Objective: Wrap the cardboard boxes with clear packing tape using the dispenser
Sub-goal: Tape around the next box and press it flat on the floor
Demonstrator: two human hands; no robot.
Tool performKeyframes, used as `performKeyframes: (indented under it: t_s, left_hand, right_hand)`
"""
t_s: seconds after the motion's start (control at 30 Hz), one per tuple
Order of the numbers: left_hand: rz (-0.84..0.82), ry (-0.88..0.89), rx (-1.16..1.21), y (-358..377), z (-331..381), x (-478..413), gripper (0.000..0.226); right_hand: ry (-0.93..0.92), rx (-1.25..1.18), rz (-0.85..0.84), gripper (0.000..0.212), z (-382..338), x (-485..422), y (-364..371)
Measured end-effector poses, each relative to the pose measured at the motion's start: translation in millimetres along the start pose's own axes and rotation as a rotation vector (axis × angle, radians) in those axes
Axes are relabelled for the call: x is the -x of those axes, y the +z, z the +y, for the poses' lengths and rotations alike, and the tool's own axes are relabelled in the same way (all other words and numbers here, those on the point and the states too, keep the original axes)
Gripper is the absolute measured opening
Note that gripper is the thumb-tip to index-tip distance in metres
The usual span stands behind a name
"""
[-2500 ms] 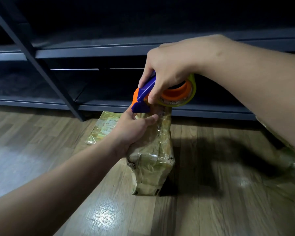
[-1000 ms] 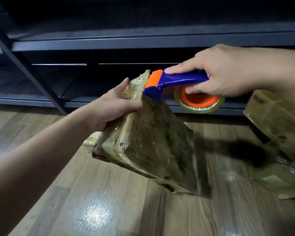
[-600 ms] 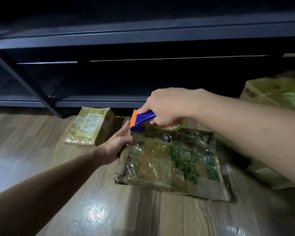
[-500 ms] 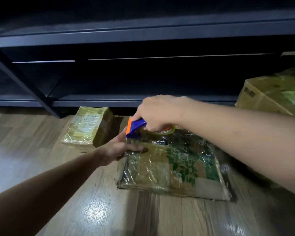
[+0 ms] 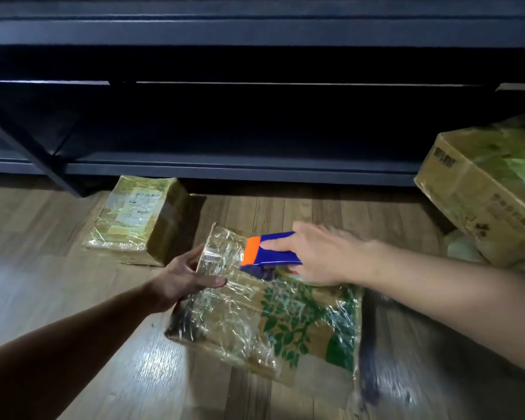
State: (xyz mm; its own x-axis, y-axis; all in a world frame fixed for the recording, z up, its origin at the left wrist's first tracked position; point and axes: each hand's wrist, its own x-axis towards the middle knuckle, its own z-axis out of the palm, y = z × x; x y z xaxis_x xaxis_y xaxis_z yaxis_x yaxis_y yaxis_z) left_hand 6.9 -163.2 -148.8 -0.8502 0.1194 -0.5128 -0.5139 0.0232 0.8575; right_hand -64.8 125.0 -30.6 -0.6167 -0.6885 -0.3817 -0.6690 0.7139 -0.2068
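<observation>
Head view: flat box [image 5: 285,322] with a green leaf print lies on the wooden floor [image 5: 58,283], already under wrinkled clear tape. Left hand [image 5: 179,280] holds its far left corner, fingers curled round the edge, thumb on top. Right hand [tF5 1130,860] grips the tape dispenser [image 5: 270,250], fingers closed round the blue handle, forefinger laid along it. The orange end sits on the box top just beside the left thumb. The roll is hidden under the hand.

Others: small wrapped box [image 5: 134,219] near the shelf [image 5: 240,168], large box [image 5: 479,189] at right.

Risks, as I judge them:
- Floor looks glossy, so a dispenser pull could slide the box if the left grip slackens.
- Dispenser end is close to the thumb, so tape may catch skin.
- Existing wrinkles mean a new strip may bridge and crease rather than bond.
</observation>
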Motion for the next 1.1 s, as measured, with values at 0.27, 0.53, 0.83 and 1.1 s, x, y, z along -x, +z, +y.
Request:
performKeyframes:
  t_s: [0.27,0.53,0.83,1.1]
  left_hand:
    - [0.129,-0.061,0.076,0.2,-20.4,-4.0,0.114]
    - [0.226,0.078,-0.018,39.5,-16.5,2.4,0.088]
    - [0.066,0.279,-0.497,28.7,6.9,9.3,0.053]
    - [0.163,0.243,-0.862,10.9,-10.2,-8.7,0.121]
  right_hand:
    - [0.189,-0.060,-0.008,0.061,57.3,83.5,8.7]
    - [0.135,0.146,-0.080,0.060,42.3,69.1,15.7]
    - [0.067,0.319,0.001,0.060,65.0,52.0,-39.4]
    - [0.086,0.285,-0.044,0.062,79.2,50.0,-17.9]
